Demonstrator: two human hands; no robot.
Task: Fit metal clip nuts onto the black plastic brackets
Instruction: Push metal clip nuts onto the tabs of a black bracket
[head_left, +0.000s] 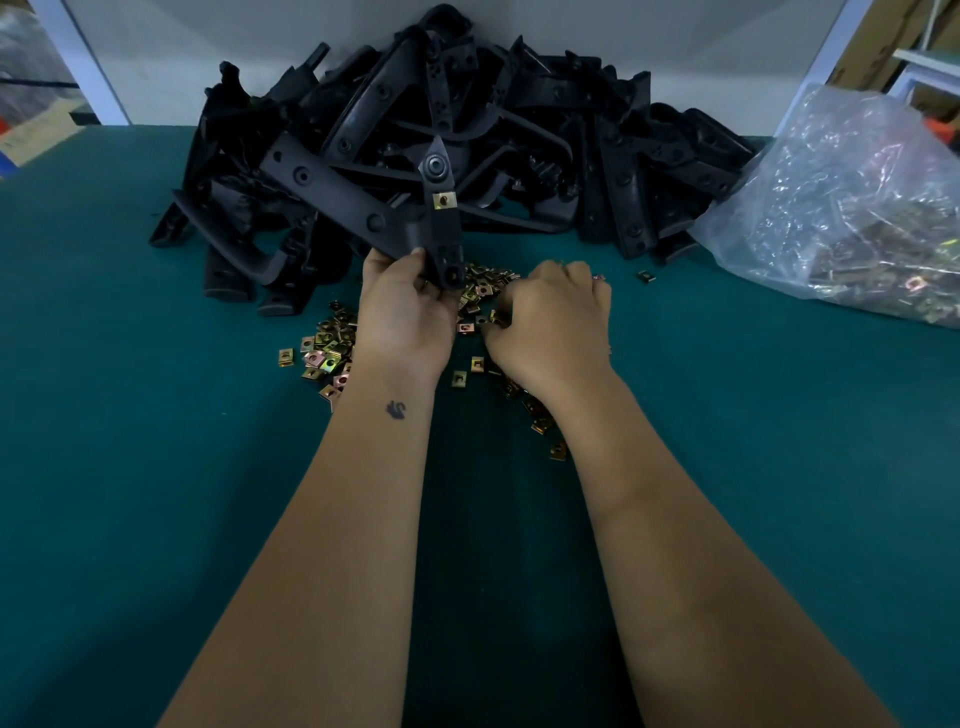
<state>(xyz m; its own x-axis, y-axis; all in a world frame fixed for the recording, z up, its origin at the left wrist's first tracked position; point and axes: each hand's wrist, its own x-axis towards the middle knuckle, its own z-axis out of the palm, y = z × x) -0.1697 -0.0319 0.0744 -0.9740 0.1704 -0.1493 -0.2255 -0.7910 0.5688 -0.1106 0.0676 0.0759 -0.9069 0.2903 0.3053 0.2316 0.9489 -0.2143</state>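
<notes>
Black bracket (442, 218) held upright above the tabletop (130, 415), left hand (402, 306) gripping its lower end; one brass-coloured clip nut (443, 200) already seated midway up the arm. Right hand (553, 325) rests knuckles-up on the loose clip nuts (324, 351) scattered just beside it, fingers curled down into them; cannot tell whether it holds one. Behind: heaped pile of black brackets (467, 130). Far right: clear plastic bag (852, 208) containing more clip nuts.
</notes>
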